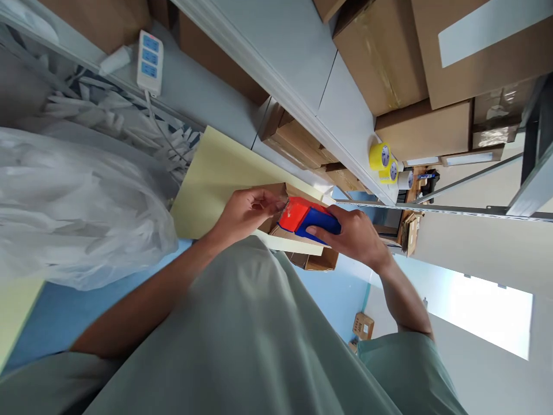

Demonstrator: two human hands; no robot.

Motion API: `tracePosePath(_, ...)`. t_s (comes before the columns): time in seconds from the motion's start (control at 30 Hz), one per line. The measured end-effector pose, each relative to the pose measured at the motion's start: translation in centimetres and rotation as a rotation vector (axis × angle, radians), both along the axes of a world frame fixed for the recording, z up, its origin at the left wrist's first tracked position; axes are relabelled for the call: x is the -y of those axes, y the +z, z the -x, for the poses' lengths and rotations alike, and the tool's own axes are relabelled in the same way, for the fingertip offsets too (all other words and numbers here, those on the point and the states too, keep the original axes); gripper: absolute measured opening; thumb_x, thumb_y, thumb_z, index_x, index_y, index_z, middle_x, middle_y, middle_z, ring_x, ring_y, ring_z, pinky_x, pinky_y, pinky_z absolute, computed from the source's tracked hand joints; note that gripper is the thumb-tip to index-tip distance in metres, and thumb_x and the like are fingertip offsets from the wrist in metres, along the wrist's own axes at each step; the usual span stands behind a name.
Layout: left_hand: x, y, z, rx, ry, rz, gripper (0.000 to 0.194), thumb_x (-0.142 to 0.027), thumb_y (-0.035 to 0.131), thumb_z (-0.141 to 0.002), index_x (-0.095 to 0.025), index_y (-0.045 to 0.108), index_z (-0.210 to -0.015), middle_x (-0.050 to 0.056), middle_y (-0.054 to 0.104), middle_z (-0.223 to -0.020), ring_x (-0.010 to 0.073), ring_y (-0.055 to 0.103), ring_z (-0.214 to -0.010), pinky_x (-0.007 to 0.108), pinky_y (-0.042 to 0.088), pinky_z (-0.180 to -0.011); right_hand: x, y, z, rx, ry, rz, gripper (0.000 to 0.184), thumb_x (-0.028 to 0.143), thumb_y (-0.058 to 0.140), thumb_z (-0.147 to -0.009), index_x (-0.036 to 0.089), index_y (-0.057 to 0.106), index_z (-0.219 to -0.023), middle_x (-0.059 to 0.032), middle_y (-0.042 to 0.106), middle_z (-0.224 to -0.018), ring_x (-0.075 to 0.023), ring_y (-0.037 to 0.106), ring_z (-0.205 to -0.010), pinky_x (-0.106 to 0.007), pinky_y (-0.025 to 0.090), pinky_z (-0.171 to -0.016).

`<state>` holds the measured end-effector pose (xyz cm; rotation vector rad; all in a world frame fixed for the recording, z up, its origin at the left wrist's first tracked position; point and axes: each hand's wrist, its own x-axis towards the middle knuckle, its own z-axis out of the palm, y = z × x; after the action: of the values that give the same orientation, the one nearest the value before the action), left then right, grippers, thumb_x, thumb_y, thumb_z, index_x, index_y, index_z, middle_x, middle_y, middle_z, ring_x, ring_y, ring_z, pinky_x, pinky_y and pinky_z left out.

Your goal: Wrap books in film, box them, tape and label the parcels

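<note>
My right hand [356,233] is wrapped round a red and blue tape dispenser [309,219], its toothed edge facing left. Close to those teeth is my left hand [248,212], thumb and fingers pinched together. Whatever the pinch holds is too small or clear to make out. Beneath the dispenser and both hands lies a brown cardboard box [280,189], mostly covered by them. The box rests on a pale yellow tabletop [211,167].
A bulging white plastic bag [82,202] stands at the left. Along the top runs a white shelf [285,52] with cardboard boxes [380,57] and yellow tape rolls [380,155]. A power strip [150,63] trails its cord near the table's far edge.
</note>
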<state>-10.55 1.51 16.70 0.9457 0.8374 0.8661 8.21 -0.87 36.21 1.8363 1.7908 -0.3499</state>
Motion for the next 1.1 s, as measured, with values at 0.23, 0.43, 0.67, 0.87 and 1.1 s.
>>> tracePosePath(0.23, 1.7, -6.5, 0.6, -0.048, 0.114, 0.193, 0.057, -0.076, 0.088, -0.079, -0.020, 0.079, -0.087, 0.008, 0.081, -0.087, 0.0220, 0.071, -0.081, 0.032, 0.057, -0.069, -2.0, 4.1, -2.4, -0.005, -0.167, 0.243, 0.065, 0.087, 0.061, -0.098, 0.025, 0.073, -0.083, -0.0034, 0.074, -0.073, -0.0214, 0.067, -0.064, -0.033, 0.039, -0.059)
tracePosePath(0.43, 2.6, -11.5, -3.1, -0.067, 0.158, 0.264, 0.059, -0.078, 0.087, -0.074, -0.020, 0.076, -0.080, 0.007, 0.078, -0.081, 0.0193, 0.066, -0.076, 0.031, 0.051, -0.072, -2.2, 5.1, -2.8, -0.055, -0.248, 0.189, 0.071, 0.093, 0.060, -0.093, 0.025, 0.072, -0.079, -0.0019, 0.070, -0.066, -0.0192, 0.063, -0.058, -0.033, 0.038, -0.056)
tracePosePath(0.67, 1.9, -13.1, -5.0, -0.120, 0.129, 0.326, 0.042, -0.060, 0.086, -0.083, -0.020, 0.074, -0.077, 0.002, 0.068, -0.070, 0.0175, 0.060, -0.072, 0.029, 0.044, -0.068, -2.8, 2.6, -1.5, -0.041, -0.130, 0.093, 0.070, 0.091, 0.059, -0.096, 0.024, 0.073, -0.079, -0.0035, 0.071, -0.069, -0.0196, 0.064, -0.062, -0.033, 0.038, -0.058)
tracePosePath(0.87, 2.0, -14.0, -6.1, -0.157, 0.144, 0.273, 0.053, -0.073, 0.082, -0.081, -0.021, 0.074, -0.078, 0.004, 0.073, -0.074, 0.0202, 0.063, -0.076, 0.031, 0.043, -0.068, -3.1, 1.6, -1.5, 0.017, -0.116, 0.091, 0.070, 0.090, 0.060, -0.096, 0.023, 0.077, -0.085, -0.0060, 0.075, -0.077, -0.0217, 0.066, -0.067, -0.034, 0.037, -0.059)
tracePosePath(1.1, 3.1, -14.9, -7.2, -0.216, 0.139, 0.145, 0.064, -0.083, 0.072, -0.092, -0.019, 0.076, -0.090, 0.001, 0.077, -0.085, 0.0166, 0.065, -0.079, 0.029, 0.047, -0.073, -3.2, 1.0, -1.6, 0.025, -0.092, 0.091, 0.073, 0.092, 0.056, -0.096, 0.023, 0.075, -0.080, -0.0064, 0.073, -0.073, -0.0223, 0.065, -0.066, -0.034, 0.037, -0.060)
